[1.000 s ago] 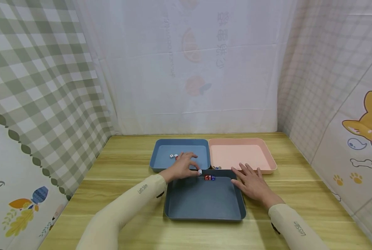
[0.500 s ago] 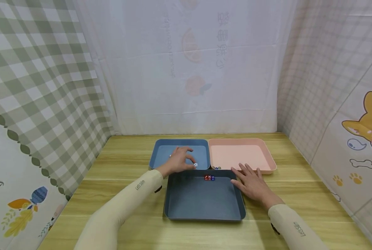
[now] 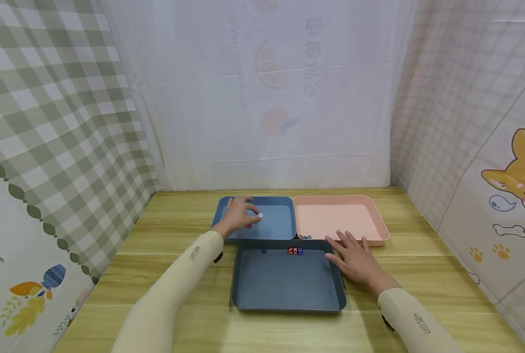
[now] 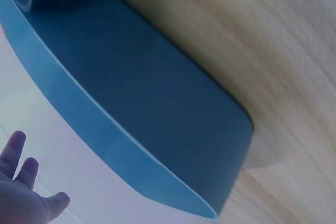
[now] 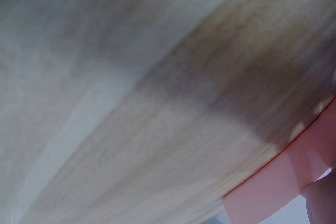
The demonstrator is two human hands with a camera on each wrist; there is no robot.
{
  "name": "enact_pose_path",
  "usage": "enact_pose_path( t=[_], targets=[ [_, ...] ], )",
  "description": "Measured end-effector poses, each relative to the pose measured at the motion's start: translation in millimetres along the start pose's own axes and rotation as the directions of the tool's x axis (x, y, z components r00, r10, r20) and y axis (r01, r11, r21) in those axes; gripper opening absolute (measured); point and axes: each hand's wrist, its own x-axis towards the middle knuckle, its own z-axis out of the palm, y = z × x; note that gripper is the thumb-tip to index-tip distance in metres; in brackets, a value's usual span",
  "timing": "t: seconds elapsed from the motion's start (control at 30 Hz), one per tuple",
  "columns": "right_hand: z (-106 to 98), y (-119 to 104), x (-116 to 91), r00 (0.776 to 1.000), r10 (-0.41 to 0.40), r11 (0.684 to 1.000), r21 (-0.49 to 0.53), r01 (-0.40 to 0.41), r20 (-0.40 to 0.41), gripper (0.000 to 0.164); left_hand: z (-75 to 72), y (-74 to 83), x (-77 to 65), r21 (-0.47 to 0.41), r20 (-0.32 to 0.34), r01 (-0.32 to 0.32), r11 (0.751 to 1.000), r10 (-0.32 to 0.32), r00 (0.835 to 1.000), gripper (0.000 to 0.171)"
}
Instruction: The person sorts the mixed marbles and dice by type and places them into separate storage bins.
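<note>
My left hand (image 3: 237, 215) is over the blue tray (image 3: 280, 220), pinching a white die (image 3: 260, 215) between thumb and index finger. A red die (image 3: 249, 226) lies in that tray just below the hand, and the palm hides part of the tray floor. In the left wrist view the fingers of the left hand (image 4: 23, 187) show beyond the tray wall. My right hand (image 3: 355, 257) rests with spread fingers over the meeting corner of the pink tray (image 3: 379, 225) and the dark grey-blue tray (image 3: 288, 310).
A tight row of red and blue dice (image 3: 295, 251) sits along the dark tray's back wall, with a small dark die (image 3: 263, 250) left of it. Several marbles (image 3: 305, 237) lie in the pink tray's near left corner. Wooden tabletop (image 3: 178, 220) surrounds the trays.
My left hand has moved left and away from me, carrying the white die from the dark tray's back edge to over the blue tray. The right hand has stayed put.
</note>
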Motion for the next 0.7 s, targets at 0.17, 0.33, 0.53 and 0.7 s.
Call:
enact_pose_path(
  t=[0.17,0.33,0.53,0.7],
  targets=[
    [-1,0,0,1.000,0.005,1.000,0.004,-0.005,0.008,0.062,-4.1,-12.4,3.4,0.008,-0.052,0.080,0.997,-0.080,0.995,0.023],
    [-1,-1,0,1.000,0.010,1.000,0.001,-0.010,0.007,0.062,-6.9,-21.6,7.0,0.006,-0.109,0.158,0.987,-0.156,0.982,0.025],
    [-1,-1,-1,1.000,0.010,1.000,-0.010,-0.010,0.000,0.061,-4.8,-31.7,8.2,0.036,-0.155,0.229,0.973,-0.221,0.963,0.025],
    [0,0,0,1.000,0.011,1.000,-0.017,-0.011,0.000,0.061,-2.4,-35.3,5.1,0.042,-0.162,0.268,0.962,-0.258,0.952,0.026]
  ],
)
